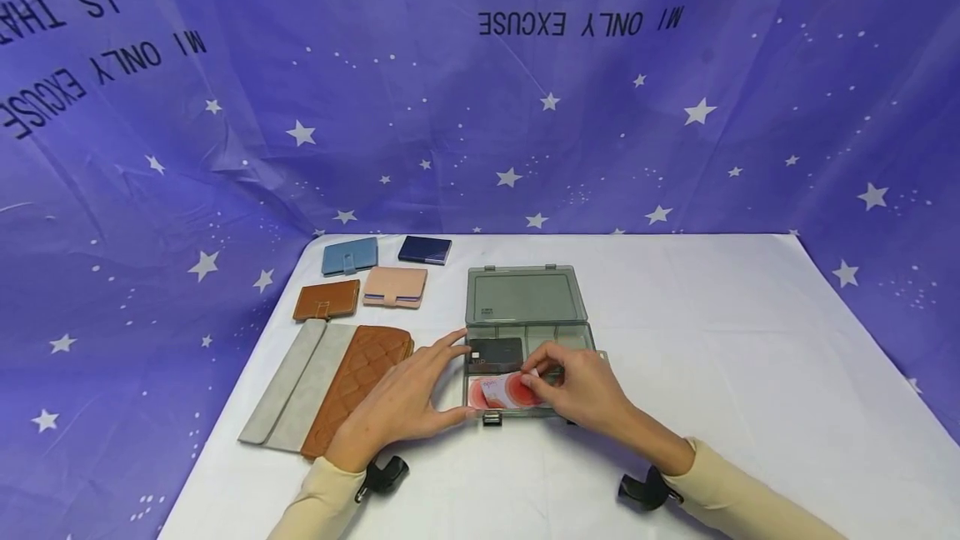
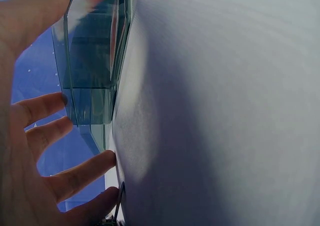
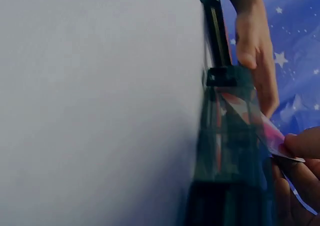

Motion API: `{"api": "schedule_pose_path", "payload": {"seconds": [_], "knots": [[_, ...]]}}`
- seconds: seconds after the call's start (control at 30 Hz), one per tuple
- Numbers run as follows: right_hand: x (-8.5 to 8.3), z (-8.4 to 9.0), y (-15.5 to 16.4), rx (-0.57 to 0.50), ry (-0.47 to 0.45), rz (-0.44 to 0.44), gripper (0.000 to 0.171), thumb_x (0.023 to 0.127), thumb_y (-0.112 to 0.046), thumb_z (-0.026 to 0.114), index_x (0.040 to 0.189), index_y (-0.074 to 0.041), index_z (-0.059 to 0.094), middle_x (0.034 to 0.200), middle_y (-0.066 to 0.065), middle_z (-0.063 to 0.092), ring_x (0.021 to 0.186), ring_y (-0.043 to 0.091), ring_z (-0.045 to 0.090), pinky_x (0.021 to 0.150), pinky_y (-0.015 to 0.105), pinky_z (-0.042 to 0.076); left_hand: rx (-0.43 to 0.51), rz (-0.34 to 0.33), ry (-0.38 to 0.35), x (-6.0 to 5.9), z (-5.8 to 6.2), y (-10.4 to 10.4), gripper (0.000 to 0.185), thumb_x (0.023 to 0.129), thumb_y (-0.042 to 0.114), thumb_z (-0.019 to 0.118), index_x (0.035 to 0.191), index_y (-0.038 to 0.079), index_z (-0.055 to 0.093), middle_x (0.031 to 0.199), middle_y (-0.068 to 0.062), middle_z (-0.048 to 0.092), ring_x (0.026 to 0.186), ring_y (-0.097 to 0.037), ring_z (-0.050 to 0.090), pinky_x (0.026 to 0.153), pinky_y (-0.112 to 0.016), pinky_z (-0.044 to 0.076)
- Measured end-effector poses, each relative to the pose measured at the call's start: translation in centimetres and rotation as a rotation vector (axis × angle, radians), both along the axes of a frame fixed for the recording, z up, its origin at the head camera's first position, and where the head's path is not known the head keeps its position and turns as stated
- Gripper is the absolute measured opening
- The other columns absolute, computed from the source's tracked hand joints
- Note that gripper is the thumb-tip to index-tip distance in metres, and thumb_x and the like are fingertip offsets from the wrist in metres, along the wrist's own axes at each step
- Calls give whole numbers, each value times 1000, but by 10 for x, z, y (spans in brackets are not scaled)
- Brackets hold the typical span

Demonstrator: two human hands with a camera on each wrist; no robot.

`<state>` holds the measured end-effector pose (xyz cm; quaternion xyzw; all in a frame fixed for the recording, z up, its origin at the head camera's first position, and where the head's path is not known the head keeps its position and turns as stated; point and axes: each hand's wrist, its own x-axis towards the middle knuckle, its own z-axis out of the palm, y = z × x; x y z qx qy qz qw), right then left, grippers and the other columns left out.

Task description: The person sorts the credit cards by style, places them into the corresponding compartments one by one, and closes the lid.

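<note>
A grey see-through plastic box (image 1: pixel 531 411) lies on the table with its lid (image 1: pixel 525 294) folded back. My right hand (image 1: pixel 585 386) pinches a pink-and-red card (image 1: pixel 517 390) between thumb and fingers over the front left part of the box. In the right wrist view the card (image 3: pixel 272 136) slants up out of the box toward the fingertips. Behind it, a black card (image 1: pixel 497 352) lies in another compartment. My left hand (image 1: pixel 408 394) is spread at the box's left side, fingertips and thumb right at its wall; in the left wrist view its fingers are apart.
Left of the box lies a grey-and-brown woven pouch (image 1: pixel 330 390). Beyond it are small card holders: brown (image 1: pixel 327 300), pink (image 1: pixel 395 286), light blue (image 1: pixel 350 257) and dark blue (image 1: pixel 425 250). A purple star-printed curtain (image 1: pixel 480 123) hangs around the white table (image 1: pixel 720 357).
</note>
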<state>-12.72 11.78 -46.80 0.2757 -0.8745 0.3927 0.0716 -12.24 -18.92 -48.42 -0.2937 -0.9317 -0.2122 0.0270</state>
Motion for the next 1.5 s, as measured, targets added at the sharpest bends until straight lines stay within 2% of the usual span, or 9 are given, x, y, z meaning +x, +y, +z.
{"api": "schedule_pose_path", "payload": {"seconds": [0.17, 0.43, 0.67, 0.83, 0.93, 1.07, 1.27, 1.37, 1.5], "knots": [[0, -10, -8, 149, 102, 6, 15, 92, -27, 88, 100, -26, 75, 84, -16, 78, 57, -7, 57, 52, 19, 42, 18, -7, -25, 0, 0, 1, 90, 92, 70, 73, 161, 17, 50, 176, 3, 33, 145, -30, 55, 106, -58, 54], [3, -12, -9, 302, 326, 42, 11, 95, -31, 85, 103, -25, 81, 93, -12, 79, 79, 7, 74, 61, 29, 56, 9, -6, -27, -1, 1, 1, 92, 91, 72, 73, 160, 16, 51, 175, 3, 33, 144, -31, 55, 104, -58, 54], [7, -9, -6, 415, 298, 46, 21, 101, -35, 77, 117, -23, 84, 104, -6, 81, 87, 14, 78, 60, 31, 58, -4, -16, -196, -7, 20, 0, 94, 88, 74, 75, 161, 20, 49, 174, 4, 33, 148, -31, 51, 108, -57, 52], [-4, 11, 5, 328, 185, 29, 26, 104, -36, 74, 122, -21, 82, 106, -6, 82, 86, 11, 77, 62, 31, 58, 58, 23, -275, -21, 43, 4, 81, 97, 66, 70, 158, 16, 52, 163, -2, 51, 143, -30, 56, 112, -54, 50], [-24, 31, 20, 205, 50, -5, 33, 107, -35, 70, 132, -16, 77, 113, -3, 81, 91, 11, 76, 72, 33, 61, 186, 55, -276, -33, 52, 9, 70, 106, 54, 63, 160, 11, 49, 160, -9, 54, 146, -31, 54, 117, -53, 46], [-61, 38, 47, 29, -106, -63, 44, 112, -33, 60, 147, -6, 63, 135, 14, 73, 118, 29, 72, 98, 47, 60, 492, 122, -386, -50, 50, 20, 61, 114, 39, 53, 164, 6, 39, 168, -17, 42, 153, -39, 45, 122, -56, 39], [-99, 11, 79, -205, -400, -88, 60, 119, -35, 41, 164, 4, 35, 162, 31, 45, 147, 50, 47, 119, 60, 41, 993, 258, -692, -73, 28, 36, 68, 119, 42, 33, 169, -2, 18, 175, -29, 16, 160, -46, 26, 127, -57, 30], [-106, -2, 84, -380, -590, -14, 65, 120, -33, 36, 167, 9, 19, 168, 38, 27, 154, 54, 33, 123, 58, 34, 1151, 296, -813, -77, 20, 40, 74, 118, 48, 29, 171, 0, 10, 177, -30, 8, 163, -45, 19, 130, -57, 23], [-109, -11, 84, -484, -705, 23, 69, 119, -34, 36, 167, 10, 13, 169, 39, 21, 158, 52, 25, 126, 57, 29, 1267, 306, -904, -80, 15, 44, 82, 116, 53, 31, 172, 0, 4, 176, -33, 5, 165, -44, 10, 132, -57, 15]]}}
